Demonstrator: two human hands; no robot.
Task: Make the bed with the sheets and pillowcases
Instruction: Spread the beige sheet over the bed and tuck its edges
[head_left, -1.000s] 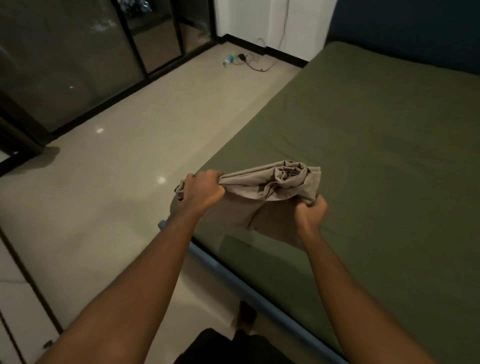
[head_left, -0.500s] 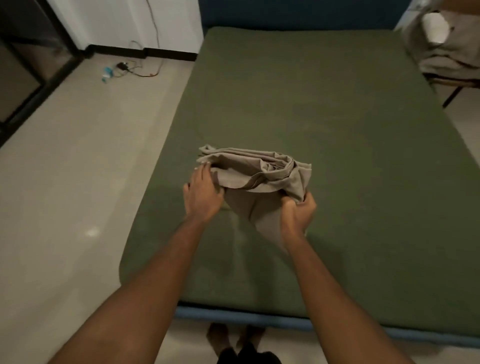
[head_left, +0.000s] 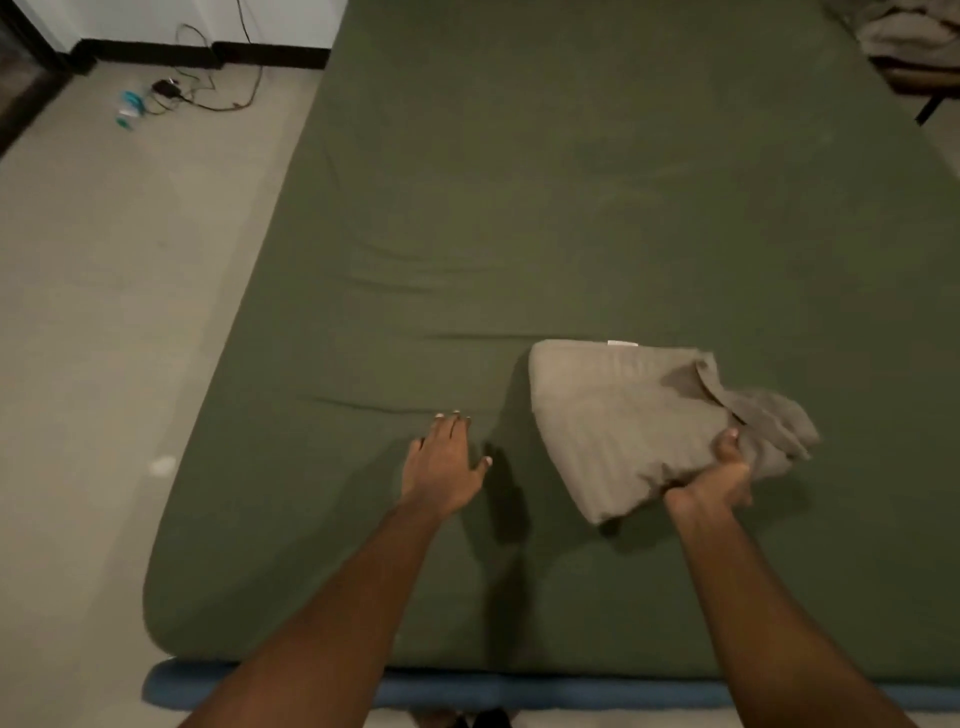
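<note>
The bed (head_left: 571, 208) already wears a green cover, pulled fairly flat, with only a few creases across its middle. On the near half of the bed, toward its right side, lies a beige sheet (head_left: 613, 421) (folded as it is, it could be a pillowcase; I can't tell). It is bundled, with a small label showing at its far edge.

The right hand (head_left: 719, 478) has its fingers curled round the sheet's near corner, thumb on top, gripping a bunch of cloth. The left hand (head_left: 441, 467) is over the bed just left of the sheet, apart from it, fingers straight and together, holding nothing. Whether the palm touches the cover I can't say.

I'd judge the job barely begun: the base layer is on, but the beige sheet is not yet spread or tucked, and no pillow is on the bed. Off the bed's far right corner sits a pile (head_left: 904, 31) of similar cloth, likely the rest of the linen. Cables (head_left: 208, 93) trail on the floor off the bed's far left corner.
</note>
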